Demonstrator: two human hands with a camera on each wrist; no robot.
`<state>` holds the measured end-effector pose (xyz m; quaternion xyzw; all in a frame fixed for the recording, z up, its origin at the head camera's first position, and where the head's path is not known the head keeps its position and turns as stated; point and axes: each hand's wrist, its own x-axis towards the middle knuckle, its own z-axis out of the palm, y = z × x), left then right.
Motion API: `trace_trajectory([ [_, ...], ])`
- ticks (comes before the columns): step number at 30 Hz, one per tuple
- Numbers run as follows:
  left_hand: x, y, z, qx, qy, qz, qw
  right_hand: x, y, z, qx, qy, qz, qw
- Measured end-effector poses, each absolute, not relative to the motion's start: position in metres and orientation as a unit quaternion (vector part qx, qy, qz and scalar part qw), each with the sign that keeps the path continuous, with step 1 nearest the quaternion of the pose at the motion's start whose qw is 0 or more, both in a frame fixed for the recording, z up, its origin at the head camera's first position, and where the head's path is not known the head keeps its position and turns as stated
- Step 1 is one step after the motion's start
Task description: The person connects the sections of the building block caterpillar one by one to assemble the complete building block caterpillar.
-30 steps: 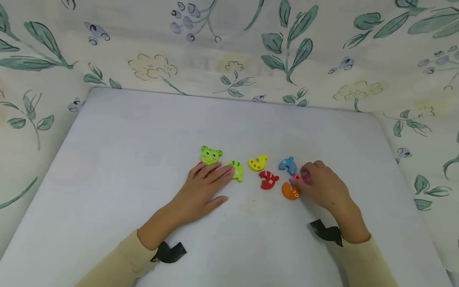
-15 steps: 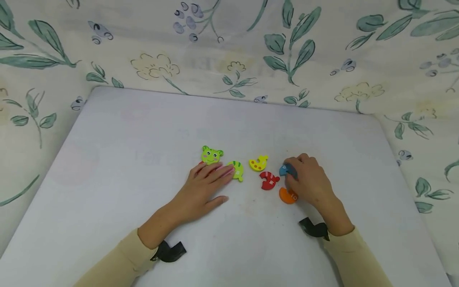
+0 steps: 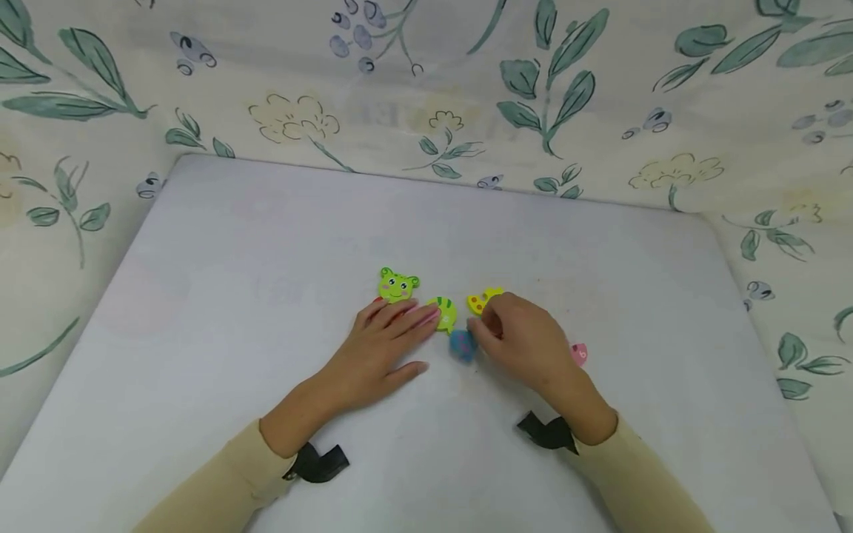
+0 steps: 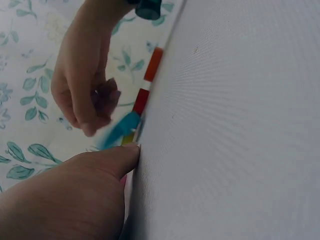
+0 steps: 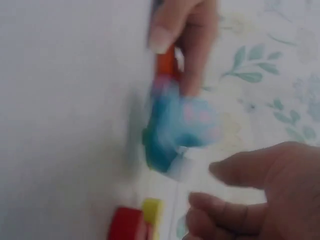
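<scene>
My left hand (image 3: 380, 348) lies with straight fingers over a row of small painted puzzle pieces. A green piece with a smiling face (image 3: 397, 285) and a green striped piece (image 3: 443, 314) show past its fingers; red and pink bits beneath are mostly hidden. Just right of them is a blue puzzle piece (image 3: 463, 346), motion-blurred and tilted. My right hand (image 3: 529, 340) hovers beside it with loosely bent fingers. In the right wrist view the blurred blue piece (image 5: 185, 120) is apart from the thumb (image 5: 240, 167) and fingers, with a gap between.
A yellow spotted piece (image 3: 481, 302) lies behind my right hand, and a pink piece (image 3: 578, 354) shows right of it. The left wrist view has an orange piece (image 4: 154, 64) and a red piece (image 4: 141, 100) on the white tabletop (image 3: 300, 222). Floral cloth (image 3: 453, 96) stands behind.
My right hand left the pink piece, took up the blue piece and carried it left to the green striped piece; its fingers are now off it. My left hand has stayed in place.
</scene>
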<state>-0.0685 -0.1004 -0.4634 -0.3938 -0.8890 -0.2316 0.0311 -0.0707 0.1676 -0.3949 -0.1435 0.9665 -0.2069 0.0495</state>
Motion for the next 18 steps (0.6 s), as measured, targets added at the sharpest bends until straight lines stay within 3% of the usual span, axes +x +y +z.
trace_trajectory([
  [7, -0.069, -0.095, -0.468, -0.399, -0.889, -0.225, 0.019, -0.063, 0.148, -0.4, -0.141, 0.975, -0.15, 0.081],
  [13, -0.069, -0.099, -0.465, -0.393, -0.894, -0.216, 0.026, -0.049, 0.132, -0.398, -0.207, 0.964, -0.124, 0.108],
  [18, -0.069, -0.102, -0.463, -0.389, -0.893, -0.227, 0.027, -0.046, 0.126, -0.4, -0.209, 0.962, -0.102, 0.145],
])
